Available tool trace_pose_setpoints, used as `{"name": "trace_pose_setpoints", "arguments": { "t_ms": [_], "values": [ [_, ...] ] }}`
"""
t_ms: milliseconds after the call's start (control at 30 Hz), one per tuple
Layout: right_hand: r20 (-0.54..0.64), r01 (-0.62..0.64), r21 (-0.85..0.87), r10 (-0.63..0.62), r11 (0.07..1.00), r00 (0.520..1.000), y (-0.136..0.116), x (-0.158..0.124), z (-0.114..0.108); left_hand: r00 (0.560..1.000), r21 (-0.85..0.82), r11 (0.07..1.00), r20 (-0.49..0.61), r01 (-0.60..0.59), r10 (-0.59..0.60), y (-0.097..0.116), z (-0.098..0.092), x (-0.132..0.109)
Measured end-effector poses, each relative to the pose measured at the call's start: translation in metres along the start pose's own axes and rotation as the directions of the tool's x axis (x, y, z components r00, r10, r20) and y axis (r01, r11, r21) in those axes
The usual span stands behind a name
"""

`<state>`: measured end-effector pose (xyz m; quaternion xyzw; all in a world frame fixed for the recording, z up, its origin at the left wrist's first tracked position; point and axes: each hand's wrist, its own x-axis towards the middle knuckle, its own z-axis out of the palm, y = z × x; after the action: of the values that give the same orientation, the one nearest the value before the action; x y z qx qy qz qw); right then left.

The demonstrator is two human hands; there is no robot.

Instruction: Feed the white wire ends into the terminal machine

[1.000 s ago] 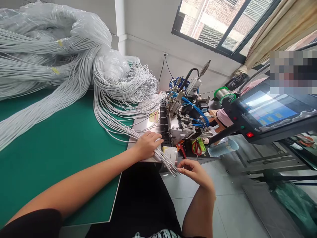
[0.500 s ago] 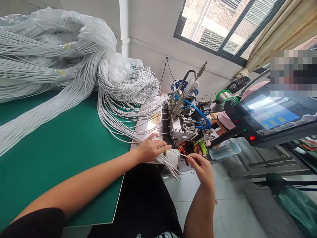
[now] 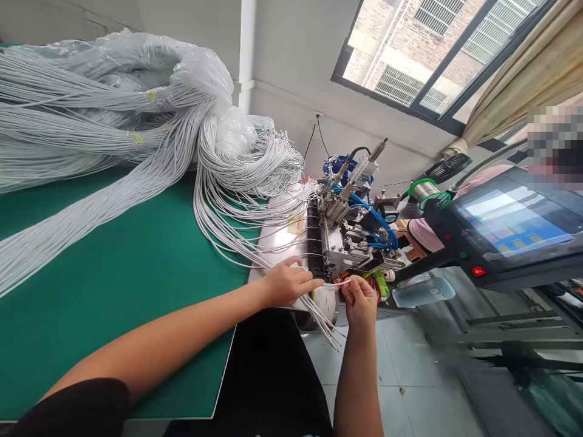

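Observation:
My left hand is closed around a small bunch of white cables, its index finger stretched out along a single white cable. The bunch's loose ends hang below the fingers, past the table's edge. With thumb and fingertips my right hand pinches the end of that single cable, just to the right of the left fingertip. Both hands are in front of a machine with metal clamps and blue tubes. Several cables run into its black feed edge.
A large heap of white cables, partly wrapped in clear plastic, lies on the green table. To the right are a touch screen, a solder wire spool and a light blue tray. Another person sits behind the screen.
My right hand has moved in toward the left hand, still pinching the cable end. My left hand keeps its hold on the bunch. The view has shifted slightly.

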<state>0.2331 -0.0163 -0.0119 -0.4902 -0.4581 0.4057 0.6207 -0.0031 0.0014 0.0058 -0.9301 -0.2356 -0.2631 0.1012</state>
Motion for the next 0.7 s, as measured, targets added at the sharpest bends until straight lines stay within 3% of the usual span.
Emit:
{"name": "trace_pose_setpoints", "arguments": {
  "t_ms": [133, 333, 467, 700],
  "values": [
    [0.011, -0.015, -0.213, 0.017, 0.977, 1.0, 0.004, 0.003, -0.005, 0.993, -0.004, 0.994, 0.053, 0.108, -0.107, 0.0, -0.001, 0.002],
    [0.135, 0.117, -0.519, -0.055, 0.847, 0.989, -0.003, 0.01, -0.002, 0.983, 0.007, 0.985, 0.063, 0.174, -0.175, 0.001, -0.002, 0.002],
    [0.206, 0.156, -0.542, -0.049, 0.826, 0.977, -0.001, 0.017, 0.004, 0.977, 0.009, 0.979, 0.074, 0.202, -0.202, 0.001, 0.001, 0.001],
    [0.279, 0.048, -0.407, 0.074, 0.912, 0.958, 0.007, 0.022, 0.003, 0.961, 0.003, 0.965, 0.09, 0.26, -0.26, 0.0, 0.002, 0.002]
  ]
}}
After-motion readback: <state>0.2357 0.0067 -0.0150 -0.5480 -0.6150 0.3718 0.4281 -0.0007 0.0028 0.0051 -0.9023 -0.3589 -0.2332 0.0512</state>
